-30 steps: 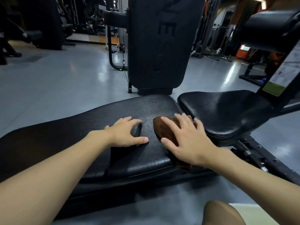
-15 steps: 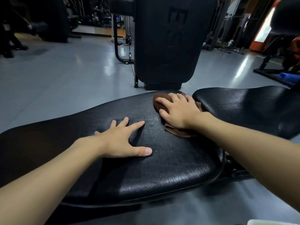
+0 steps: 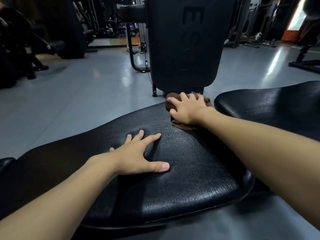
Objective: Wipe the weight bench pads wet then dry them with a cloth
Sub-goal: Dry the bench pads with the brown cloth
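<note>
Brown cloth [image 3: 173,105] bunched under right hand [image 3: 187,110], pad [image 3: 190,170] edge.

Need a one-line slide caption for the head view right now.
Right hand presses a brown cloth on the bench pad's far edge; left hand lies flat.

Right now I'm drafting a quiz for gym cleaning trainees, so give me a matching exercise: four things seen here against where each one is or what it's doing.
Things:
1. left hand
2. right hand
3. brown cloth
4. seat pad

States:
A. pressed under a hand at the far edge of the long pad
B. flat on the long pad, fingers spread, holding nothing
C. lying to the right, untouched
D. on top of the cloth

Pairs: 1-B, 2-D, 3-A, 4-C
</note>
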The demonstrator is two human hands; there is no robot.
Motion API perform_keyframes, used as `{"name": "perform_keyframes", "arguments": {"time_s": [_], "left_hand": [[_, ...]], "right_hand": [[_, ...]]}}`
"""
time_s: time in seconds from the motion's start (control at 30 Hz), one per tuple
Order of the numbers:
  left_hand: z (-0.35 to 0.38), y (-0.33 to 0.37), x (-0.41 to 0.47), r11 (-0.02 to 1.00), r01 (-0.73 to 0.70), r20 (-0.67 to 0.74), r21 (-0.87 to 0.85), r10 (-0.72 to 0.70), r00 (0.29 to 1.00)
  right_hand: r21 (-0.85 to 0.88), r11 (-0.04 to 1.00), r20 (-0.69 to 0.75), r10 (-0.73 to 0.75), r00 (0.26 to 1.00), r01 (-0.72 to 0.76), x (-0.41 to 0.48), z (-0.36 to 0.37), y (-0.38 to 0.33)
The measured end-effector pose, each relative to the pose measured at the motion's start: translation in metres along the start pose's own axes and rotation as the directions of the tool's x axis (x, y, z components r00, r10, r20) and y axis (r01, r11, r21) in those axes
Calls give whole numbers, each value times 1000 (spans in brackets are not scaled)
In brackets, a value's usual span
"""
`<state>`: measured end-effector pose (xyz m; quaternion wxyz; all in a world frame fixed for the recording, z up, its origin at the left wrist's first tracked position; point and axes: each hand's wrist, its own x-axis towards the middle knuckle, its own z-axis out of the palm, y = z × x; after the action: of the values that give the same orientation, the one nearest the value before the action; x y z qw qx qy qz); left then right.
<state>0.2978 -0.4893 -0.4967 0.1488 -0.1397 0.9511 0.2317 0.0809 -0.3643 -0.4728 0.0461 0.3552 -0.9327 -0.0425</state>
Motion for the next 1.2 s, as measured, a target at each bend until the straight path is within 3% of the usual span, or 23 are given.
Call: {"name": "perform_keyframes", "arguments": {"time_s": [0.37,0.57,0.73,1.2], "left_hand": [[1,5,-9,1000,24,-30,0,-24,999],[-7,3,-17,994,13,-91,107,-3,996],[-11,-14,-16,995,41,69,89,-47,996],[-1,-27,-3,999,12,43,50,-15,999]], "right_hand": [[1,985,-91,-169,981,170,-195,-7,-26],[-11,980,-90,-200,976,199,-229,-13,-20],[1,985,-63,-172,983,172,-193,-7,-20],[-28,1000,-6,-2,1000,2,27,6,-29]]}}
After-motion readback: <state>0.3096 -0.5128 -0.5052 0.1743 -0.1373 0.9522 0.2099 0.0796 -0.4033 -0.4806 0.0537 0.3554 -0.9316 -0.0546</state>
